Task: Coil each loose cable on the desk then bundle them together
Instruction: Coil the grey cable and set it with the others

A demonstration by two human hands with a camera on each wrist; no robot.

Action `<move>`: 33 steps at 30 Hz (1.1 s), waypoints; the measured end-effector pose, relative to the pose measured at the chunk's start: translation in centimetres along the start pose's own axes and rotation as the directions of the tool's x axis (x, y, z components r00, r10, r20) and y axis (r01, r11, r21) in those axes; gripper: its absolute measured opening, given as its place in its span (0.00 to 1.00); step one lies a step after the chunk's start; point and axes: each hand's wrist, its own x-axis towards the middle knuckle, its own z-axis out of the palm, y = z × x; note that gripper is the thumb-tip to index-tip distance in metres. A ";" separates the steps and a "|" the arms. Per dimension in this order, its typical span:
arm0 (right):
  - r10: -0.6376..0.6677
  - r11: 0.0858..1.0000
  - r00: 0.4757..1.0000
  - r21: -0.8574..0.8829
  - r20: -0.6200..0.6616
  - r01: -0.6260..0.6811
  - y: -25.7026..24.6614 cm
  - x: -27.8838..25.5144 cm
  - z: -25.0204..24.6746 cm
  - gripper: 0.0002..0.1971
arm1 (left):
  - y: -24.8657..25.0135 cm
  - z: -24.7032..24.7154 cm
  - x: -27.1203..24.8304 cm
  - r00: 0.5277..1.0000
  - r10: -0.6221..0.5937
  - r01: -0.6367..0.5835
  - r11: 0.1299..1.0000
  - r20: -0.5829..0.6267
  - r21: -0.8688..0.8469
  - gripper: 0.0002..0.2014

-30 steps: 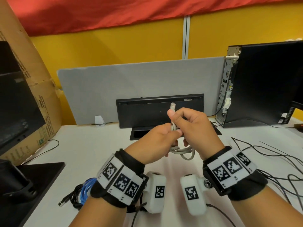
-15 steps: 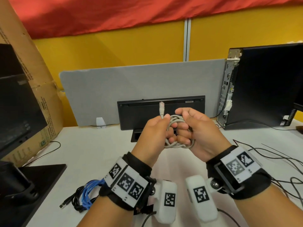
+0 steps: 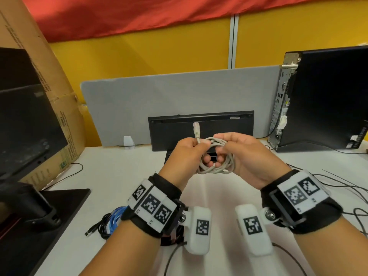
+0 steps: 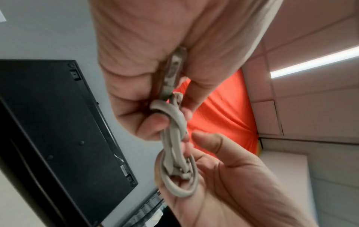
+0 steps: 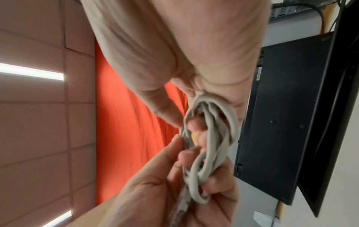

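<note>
Gripping grey cable coil (image 3: 216, 156) between both hands, left hand (image 3: 184, 154), right hand (image 3: 246, 156), above desk (image 3: 111, 172)

The left hand (image 4: 159, 73) pinches the grey cable (image 4: 174, 138) at the plug end, thumb against fingers. Below it, the right hand (image 4: 233, 184) cradles the coiled loops in its curled fingers. A black keyboard (image 4: 58, 130), underside showing, stands behind.

Both forearms reach forward, the left hand (image 3: 186, 154) and right hand (image 3: 246, 156) facing, fingers curled in a grip.
</note>
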 end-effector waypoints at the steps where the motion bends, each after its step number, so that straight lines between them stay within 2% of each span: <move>1: -0.001 0.998 1.000 -0.067 -0.029 -0.001 0.2 -0.1 0.0 0.13 | -0.1 -0.3 -0.1 1.000 -0.003 0.004 0.999 -0.016 0.045 0.08; 5: 0.062 0.967 0.997 -0.243 -0.045 -0.071 0.5 -0.6 0.5 0.13 | 0.4 -2.1 -0.7 0.998 -0.049 0.059 0.974 -0.050 0.218 0.03; 8: 0.112 0.940 0.993 -0.321 -0.033 -0.116 1.0 -1.3 1.3 0.12 | 0.5 -3.8 -1.5 0.992 -0.121 0.126 0.920 -0.038 0.372 0.06; 11: 0.125 0.882 0.990 -0.450 -0.063 -0.140 2.4 -1.8 2.7 0.09 | 0.0 -5.0 -2.6 0.978 -0.207 0.203 0.872 -0.041 0.445 0.08; 16: 0.241 0.810 0.971 -0.549 -0.010 -0.206 5.1 -2.7 5.0 0.06 | -1.3 -6.3 -3.8 0.946 -0.293 0.316 0.745 -0.138 0.588 0.14; 18: 0.259 0.794 0.965 -0.578 0.043 -0.187 5.9 -3.1 6.0 0.07 | -1.9 -6.9 -4.2 0.942 -0.275 0.329 0.644 -0.193 0.691 0.18; 20: 0.267 0.742 0.962 -0.648 0.053 -0.170 6.7 -3.3 7.0 0.08 | -2.8 -7.3 -4.6 0.944 -0.224 0.324 0.489 -0.242 0.810 0.23; 22: 0.302 0.724 0.952 -0.661 0.047 -0.197 7.1 -3.5 7.7 0.08 | -3.5 -7.4 -4.9 0.948 -0.190 0.311 0.372 -0.257 0.874 0.26; 26: 0.325 0.711 0.945 -0.671 0.048 -0.210 6.6 -3.9 7.5 0.11 | -4.2 -6.6 -4.8 0.950 -0.185 0.296 0.270 -0.252 0.916 0.23; 29: 0.271 0.679 0.962 -0.714 0.027 -0.171 5.3 -4.6 6.0 0.11 | -4.0 -5.7 -4.5 0.960 -0.153 0.265 0.212 -0.236 0.941 0.22; 31: 0.238 0.626 0.971 -0.764 -0.001 -0.154 4.2 -5.1 4.2 0.09 | -3.7 -4.9 -4.3 0.970 -0.111 0.232 0.168 -0.216 0.958 0.22; 33: 0.219 0.505 0.975 -0.853 -0.022 -0.133 3.0 -5.5 2.1 0.10 | -3.1 -3.6 -4.1 0.984 -0.055 0.176 0.135 -0.170 0.975 0.22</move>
